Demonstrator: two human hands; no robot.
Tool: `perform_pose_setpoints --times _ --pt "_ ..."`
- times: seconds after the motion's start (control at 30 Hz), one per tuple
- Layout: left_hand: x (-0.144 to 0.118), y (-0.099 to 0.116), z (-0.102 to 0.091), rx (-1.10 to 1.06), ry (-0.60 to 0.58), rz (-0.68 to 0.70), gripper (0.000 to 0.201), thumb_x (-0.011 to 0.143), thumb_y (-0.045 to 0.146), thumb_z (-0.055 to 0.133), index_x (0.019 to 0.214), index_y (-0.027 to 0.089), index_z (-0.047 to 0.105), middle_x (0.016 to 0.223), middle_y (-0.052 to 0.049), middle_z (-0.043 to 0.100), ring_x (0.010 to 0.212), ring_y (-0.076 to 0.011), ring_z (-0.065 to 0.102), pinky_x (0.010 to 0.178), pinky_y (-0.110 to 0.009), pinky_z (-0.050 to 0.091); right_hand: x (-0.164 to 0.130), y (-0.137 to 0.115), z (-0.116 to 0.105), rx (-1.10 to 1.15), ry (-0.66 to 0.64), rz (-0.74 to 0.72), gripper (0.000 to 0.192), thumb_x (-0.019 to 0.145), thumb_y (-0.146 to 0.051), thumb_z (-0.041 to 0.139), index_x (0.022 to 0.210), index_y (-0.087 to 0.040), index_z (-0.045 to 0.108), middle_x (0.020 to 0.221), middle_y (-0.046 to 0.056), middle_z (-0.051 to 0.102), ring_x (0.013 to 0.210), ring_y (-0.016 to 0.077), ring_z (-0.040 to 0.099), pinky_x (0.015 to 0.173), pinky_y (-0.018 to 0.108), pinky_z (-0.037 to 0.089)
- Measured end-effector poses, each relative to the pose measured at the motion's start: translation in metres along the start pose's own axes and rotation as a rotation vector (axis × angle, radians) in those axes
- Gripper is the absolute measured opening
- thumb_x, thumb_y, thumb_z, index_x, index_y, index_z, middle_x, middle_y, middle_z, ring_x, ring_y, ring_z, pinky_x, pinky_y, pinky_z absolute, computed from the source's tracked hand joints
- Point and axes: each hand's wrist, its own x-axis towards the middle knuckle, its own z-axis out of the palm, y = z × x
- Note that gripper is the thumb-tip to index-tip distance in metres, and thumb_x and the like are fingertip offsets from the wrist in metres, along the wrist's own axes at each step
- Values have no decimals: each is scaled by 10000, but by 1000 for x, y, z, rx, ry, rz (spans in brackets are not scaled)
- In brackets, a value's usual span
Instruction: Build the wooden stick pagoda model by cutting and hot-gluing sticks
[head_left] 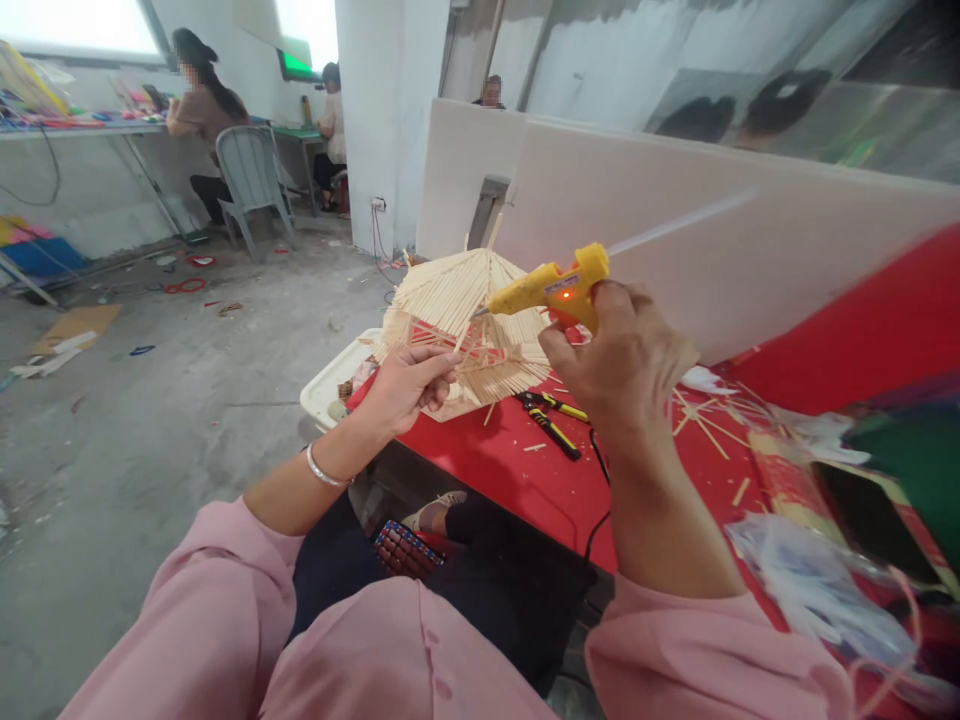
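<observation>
My right hand [626,350] is wrapped round a yellow hot glue gun [544,288] with a lit red light and a long clear glue stick [682,222] jutting from its back. The nozzle points left at a wooden-stick model [442,290], built of many thin pale sticks in sloping, roof-like panels. In front of the model, my left hand [412,388] is closed in a pinch on a thin wooden stick [460,338], close below the nozzle. Whether the nozzle touches this stick I cannot tell. The model stands at the far edge of the red table [480,465].
Yellow-and-black pliers [551,422] lie near the model. A white tray [319,400] is at left. Loose sticks [705,420], plastic bags [817,590] and a phone [870,520] lie at right. White boards [675,240] stand behind. People sit further back, one near a grey chair [251,165].
</observation>
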Motion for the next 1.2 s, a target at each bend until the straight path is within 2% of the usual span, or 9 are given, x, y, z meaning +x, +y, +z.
perform_pose_setpoints --times 0.37,0.57,0.8,1.03,1.2 --pt "9 -3 2 28 -4 18 152 845 185 760 740 157 654 573 47 631 383 -27 493 360 -173 320 2 3 1 23 7 20 498 863 -437 560 1305 -215 617 1194 174 654 786 245 581 622 344 315" --pt "16 -2 13 17 43 17 223 878 160 727 678 159 629 540 47 603 375 -17 465 359 -174 297 7 7 7 21 83 44 493 864 -464 569 1271 -193 633 1170 174 669 800 258 586 635 357 320" --pt "21 0 23 -15 67 42 305 848 196 771 612 167 580 510 35 593 358 -22 434 365 -202 287 12 6 12 48 90 66 470 875 -447 546 1272 -208 625 1155 174 658 806 264 577 652 369 335" --pt "27 1 28 -19 113 52 285 862 168 704 601 152 590 528 11 631 361 -23 417 370 -215 278 11 8 15 36 108 61 465 879 -447 548 1264 -200 633 1135 171 670 813 266 583 644 361 333" --pt "29 5 29 -37 124 49 334 841 138 699 535 153 566 476 19 579 342 -16 406 356 -203 244 11 8 16 8 117 57 469 876 -448 567 1263 -193 636 1123 166 674 804 257 581 634 350 331"
